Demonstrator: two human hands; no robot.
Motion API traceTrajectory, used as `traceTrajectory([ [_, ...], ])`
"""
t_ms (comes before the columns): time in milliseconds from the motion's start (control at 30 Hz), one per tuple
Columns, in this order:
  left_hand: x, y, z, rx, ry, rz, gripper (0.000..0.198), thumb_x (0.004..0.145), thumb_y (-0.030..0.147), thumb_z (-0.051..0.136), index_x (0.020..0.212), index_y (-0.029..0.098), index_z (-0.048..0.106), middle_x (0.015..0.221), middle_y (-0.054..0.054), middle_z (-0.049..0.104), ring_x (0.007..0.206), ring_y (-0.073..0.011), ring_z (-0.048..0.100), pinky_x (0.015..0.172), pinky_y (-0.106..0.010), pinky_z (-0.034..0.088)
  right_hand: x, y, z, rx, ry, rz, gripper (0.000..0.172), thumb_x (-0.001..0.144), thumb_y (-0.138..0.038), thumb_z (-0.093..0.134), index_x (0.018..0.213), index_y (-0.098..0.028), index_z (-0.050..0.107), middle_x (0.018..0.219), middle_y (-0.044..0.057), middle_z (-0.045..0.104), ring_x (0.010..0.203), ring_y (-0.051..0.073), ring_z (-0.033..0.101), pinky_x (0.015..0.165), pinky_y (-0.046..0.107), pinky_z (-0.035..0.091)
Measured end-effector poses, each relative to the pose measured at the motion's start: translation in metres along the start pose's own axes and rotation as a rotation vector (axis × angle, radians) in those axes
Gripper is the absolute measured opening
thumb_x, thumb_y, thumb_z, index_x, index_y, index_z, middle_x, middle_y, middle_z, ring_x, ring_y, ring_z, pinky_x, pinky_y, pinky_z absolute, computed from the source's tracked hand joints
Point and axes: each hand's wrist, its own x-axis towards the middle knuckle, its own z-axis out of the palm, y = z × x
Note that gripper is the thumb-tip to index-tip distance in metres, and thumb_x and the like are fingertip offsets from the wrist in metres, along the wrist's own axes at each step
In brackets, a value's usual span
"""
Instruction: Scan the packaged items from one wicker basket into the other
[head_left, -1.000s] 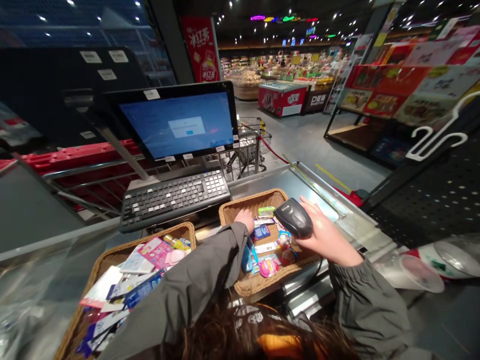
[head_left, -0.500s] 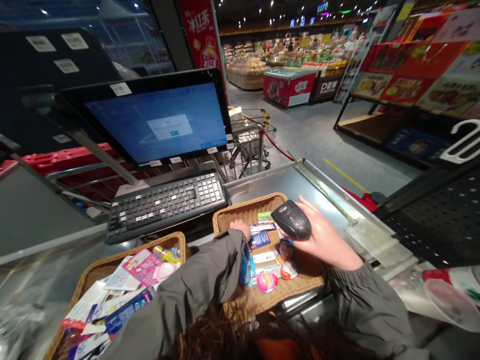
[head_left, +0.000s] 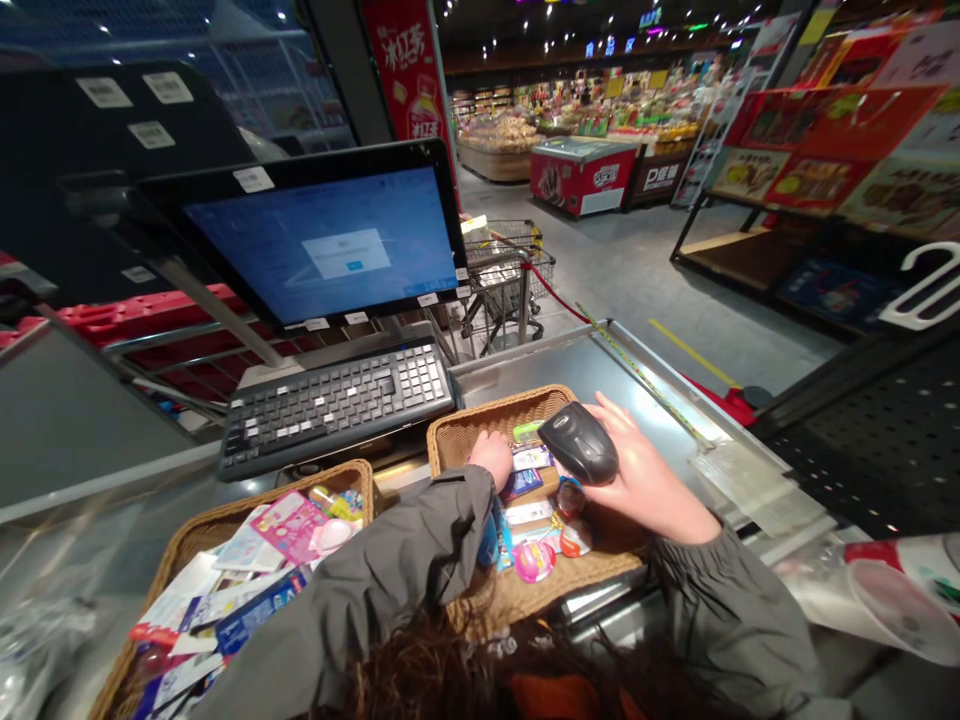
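Note:
Wrapped round a black scanner [head_left: 579, 443], my right hand [head_left: 637, 480] is over the right part of a wicker basket [head_left: 469, 425]. Inside that basket lie small packets, a blue packet [head_left: 523, 484], a pink round toy [head_left: 533, 561] and a green item [head_left: 527, 431]. My left hand [head_left: 492, 457] reaches into its left side, fingers curled beside the packets; what they hold, if anything, is hidden. To the left a second wicker basket [head_left: 365, 480] holds cards and boxes, among them a pink card [head_left: 291, 525].
A monitor [head_left: 330, 245] with a dialog box and a black keyboard [head_left: 337, 400] stand behind the baskets. The metal counter [head_left: 570, 365] reaches back to a red strap and a shopping cart [head_left: 506, 265]. Clear plastic cups [head_left: 862, 600] are at the right.
My left hand has moved a little right and up within the basket. The view has shifted slightly; my right hand still holds the scanner.

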Motion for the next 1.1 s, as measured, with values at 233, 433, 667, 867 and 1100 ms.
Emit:
traceTrajectory([
  [233, -0.030, -0.022, -0.032, -0.005, 0.392, 0.156, 0.024, 0.086, 0.014, 0.049, 0.089, 0.018, 0.073, 0.146, -0.009, 0.049, 0.145, -0.0279, 0.026, 0.119, -0.059, 0.007, -0.012, -0.001, -0.001, -0.047, 0.010, 0.007, 0.062, 0.073, -0.027, 0.069, 0.132, -0.023, 0.050, 0.141, 0.014, 0.049, 0.144, 0.040, 0.026, 0.114, 0.068, 0.020],
  [433, -0.075, -0.054, -0.048, -0.259, 0.463, -0.002, 0.005, 0.076, 0.022, 0.067, 0.071, 0.021, 0.069, 0.130, -0.005, 0.064, 0.139, -0.0329, 0.037, 0.114, -0.067, 0.012, -0.018, -0.013, 0.005, -0.080, -0.015, -0.034, 0.050, 0.074, -0.028, 0.067, 0.123, -0.022, 0.058, 0.141, 0.014, 0.049, 0.144, 0.041, 0.025, 0.112, 0.070, 0.022],
  [667, -0.154, -0.076, -0.055, -0.490, 0.660, -0.199, 0.010, 0.081, 0.029, 0.064, 0.077, 0.022, 0.069, 0.130, -0.006, 0.064, 0.140, -0.0335, 0.036, 0.110, -0.067, 0.023, -0.021, -0.045, 0.009, -0.085, -0.019, -0.103, 0.053, 0.075, -0.030, 0.066, 0.126, -0.020, 0.055, 0.143, 0.014, 0.048, 0.144, 0.040, 0.026, 0.114, 0.068, 0.022],
  [867, -0.230, -0.091, -0.065, -0.335, 0.939, -0.233, 0.010, 0.085, 0.026, 0.057, 0.082, 0.022, 0.066, 0.125, -0.006, 0.067, 0.138, -0.0303, 0.039, 0.115, -0.063, 0.015, -0.016, -0.107, 0.023, -0.097, -0.079, -0.268, 0.055, 0.076, -0.030, 0.066, 0.128, -0.019, 0.055, 0.145, 0.015, 0.045, 0.145, 0.039, 0.024, 0.117, 0.065, 0.018],
  [1100, -0.270, -0.140, -0.059, -0.387, 1.015, -0.413, 0.004, 0.075, 0.020, 0.059, 0.077, 0.022, 0.062, 0.118, -0.005, 0.070, 0.133, -0.0301, 0.045, 0.113, -0.061, 0.022, 0.011, -0.182, 0.063, -0.080, -0.150, -0.394, 0.054, 0.070, -0.020, 0.064, 0.124, -0.019, 0.059, 0.146, 0.015, 0.045, 0.146, 0.040, 0.019, 0.114, 0.069, 0.018],
])
